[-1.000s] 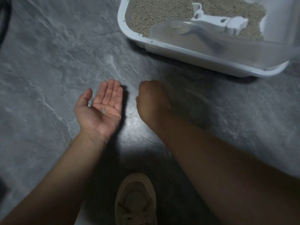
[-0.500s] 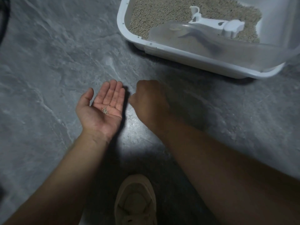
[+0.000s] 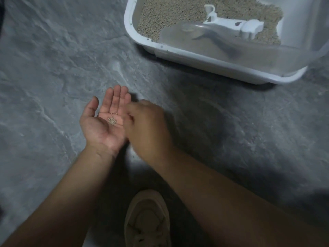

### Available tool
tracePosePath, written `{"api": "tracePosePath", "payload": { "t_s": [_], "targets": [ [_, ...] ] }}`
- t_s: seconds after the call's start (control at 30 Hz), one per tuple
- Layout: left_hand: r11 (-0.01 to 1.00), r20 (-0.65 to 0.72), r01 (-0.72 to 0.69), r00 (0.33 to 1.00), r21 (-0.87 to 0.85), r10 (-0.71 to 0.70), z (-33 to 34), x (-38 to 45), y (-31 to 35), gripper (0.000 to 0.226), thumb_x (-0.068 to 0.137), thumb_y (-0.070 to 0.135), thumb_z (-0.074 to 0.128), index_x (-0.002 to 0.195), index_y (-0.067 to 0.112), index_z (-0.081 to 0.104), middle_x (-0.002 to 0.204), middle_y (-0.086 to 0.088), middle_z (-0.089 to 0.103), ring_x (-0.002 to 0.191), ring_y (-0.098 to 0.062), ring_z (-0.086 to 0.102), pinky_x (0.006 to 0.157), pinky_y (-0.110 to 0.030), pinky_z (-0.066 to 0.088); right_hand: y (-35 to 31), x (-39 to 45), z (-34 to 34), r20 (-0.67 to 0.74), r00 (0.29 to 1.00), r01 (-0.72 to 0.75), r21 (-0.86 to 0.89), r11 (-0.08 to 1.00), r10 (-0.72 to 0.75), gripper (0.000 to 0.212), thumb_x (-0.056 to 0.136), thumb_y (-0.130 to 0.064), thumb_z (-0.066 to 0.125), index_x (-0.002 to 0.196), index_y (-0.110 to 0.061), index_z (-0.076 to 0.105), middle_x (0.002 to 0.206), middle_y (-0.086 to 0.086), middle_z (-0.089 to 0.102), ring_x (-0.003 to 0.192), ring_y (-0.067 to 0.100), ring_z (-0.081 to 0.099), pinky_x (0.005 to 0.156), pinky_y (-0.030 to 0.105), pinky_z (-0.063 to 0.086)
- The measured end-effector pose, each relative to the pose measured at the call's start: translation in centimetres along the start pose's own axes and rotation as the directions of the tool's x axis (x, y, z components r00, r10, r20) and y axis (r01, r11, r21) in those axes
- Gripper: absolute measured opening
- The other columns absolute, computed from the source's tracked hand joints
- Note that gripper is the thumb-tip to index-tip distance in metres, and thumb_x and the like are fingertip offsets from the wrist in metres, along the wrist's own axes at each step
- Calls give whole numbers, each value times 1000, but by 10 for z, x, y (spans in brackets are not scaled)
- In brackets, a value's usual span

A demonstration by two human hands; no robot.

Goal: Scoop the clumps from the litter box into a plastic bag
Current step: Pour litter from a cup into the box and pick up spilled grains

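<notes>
A side step of clean-up is judged to be in hand: stray grains are being gathered from the grey marbled stone-pattern floor (image 3: 53,72) rather than clumps scooped. The left hand (image 3: 105,122) is held palm up with fingers straight and apart, and a small heap of beige litter grains (image 3: 112,120) is carried in its hollow. The right hand (image 3: 147,125) is brought over the edge of that palm with its fingers curled downward; whether a grain is pinched in its grip cannot be told, the fingertips being blurred. The white rectangular plastic litter box (image 3: 142,45) is set on the floor towards the upper right, filled with beige granular litter (image 3: 169,13), with a white plastic scoop (image 3: 231,26) lying on the litter behind a translucent plastic flap (image 3: 231,50). A beige shoe (image 3: 147,218) is seen at the lower edge. No plastic bag is in view. Compared with half a second earlier, the right hand has been moved leftward from the floor to the left palm, which is unchanged. Next, the grains should be released into the palm, then discarded.
</notes>
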State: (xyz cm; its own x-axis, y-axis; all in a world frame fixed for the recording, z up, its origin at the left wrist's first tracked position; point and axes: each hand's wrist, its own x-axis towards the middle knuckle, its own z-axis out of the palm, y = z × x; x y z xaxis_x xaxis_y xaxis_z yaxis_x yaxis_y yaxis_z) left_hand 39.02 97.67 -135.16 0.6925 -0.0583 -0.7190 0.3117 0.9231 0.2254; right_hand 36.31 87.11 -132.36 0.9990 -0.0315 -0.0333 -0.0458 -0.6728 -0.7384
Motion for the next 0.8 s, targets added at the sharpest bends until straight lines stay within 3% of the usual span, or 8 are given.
{"api": "tracePosePath", "payload": {
  "t_s": [0.07,0.13,0.2,0.3,0.53,0.7,0.8],
  "targets": [
    [1000,-13,-14,1000,-21,14,1,1,2,37,99,28,49,111,-2,69,118,-17,72,108,-34,71,87,-45,60,24,1,-8,-67,994,-89,-99,991,83,10,85,-1,66,76,-1,70,73,17,67,68,34,64,64,35,54],
    [999,-24,-26,999,-23,25,1,1,4,37,99,27,49,115,-1,67,118,-17,72,107,-34,71,87,-45,60,49,2,-13,-8,961,-276,-94,956,277,11,91,-6,60,91,-2,70,89,16,69,85,33,64,78,37,52],
    [999,-35,-26,999,-23,25,0,0,3,38,100,28,49,118,0,67,118,-17,72,107,-34,71,89,-44,60,64,2,-14,15,945,-321,-143,936,327,11,88,-6,60,96,-3,68,96,15,67,93,31,62,81,34,46],
    [1000,-51,-25,998,-11,24,-1,-1,2,38,100,28,49,118,0,66,117,-17,72,107,-34,71,90,-44,59,70,7,-10,96,928,-340,-173,925,359,9,87,-7,60,94,-6,67,95,12,65,87,22,58,74,27,41],
    [999,-63,-33,997,5,34,0,1,2,37,99,28,49,115,-1,67,116,-17,73,106,-34,72,89,-44,59,62,27,-7,130,959,-210,-263,942,250,6,88,-10,67,91,-6,70,94,11,71,91,28,67,83,34,52],
    [999,-58,-40,998,2,40,-1,0,5,38,99,28,49,118,-1,66,118,-18,72,107,-33,71,92,-44,58,67,29,-6,107,958,-243,-191,951,266,14,91,-12,63,102,-3,65,105,16,64,100,31,60,84,33,46],
    [999,-65,-39,997,6,39,-2,0,4,38,99,28,49,117,-1,66,118,-17,72,107,-33,71,92,-44,58,68,30,-7,135,976,-134,-241,961,170,20,90,-10,68,107,-1,63,109,18,59,104,32,54,86,32,37]
  ]
}}
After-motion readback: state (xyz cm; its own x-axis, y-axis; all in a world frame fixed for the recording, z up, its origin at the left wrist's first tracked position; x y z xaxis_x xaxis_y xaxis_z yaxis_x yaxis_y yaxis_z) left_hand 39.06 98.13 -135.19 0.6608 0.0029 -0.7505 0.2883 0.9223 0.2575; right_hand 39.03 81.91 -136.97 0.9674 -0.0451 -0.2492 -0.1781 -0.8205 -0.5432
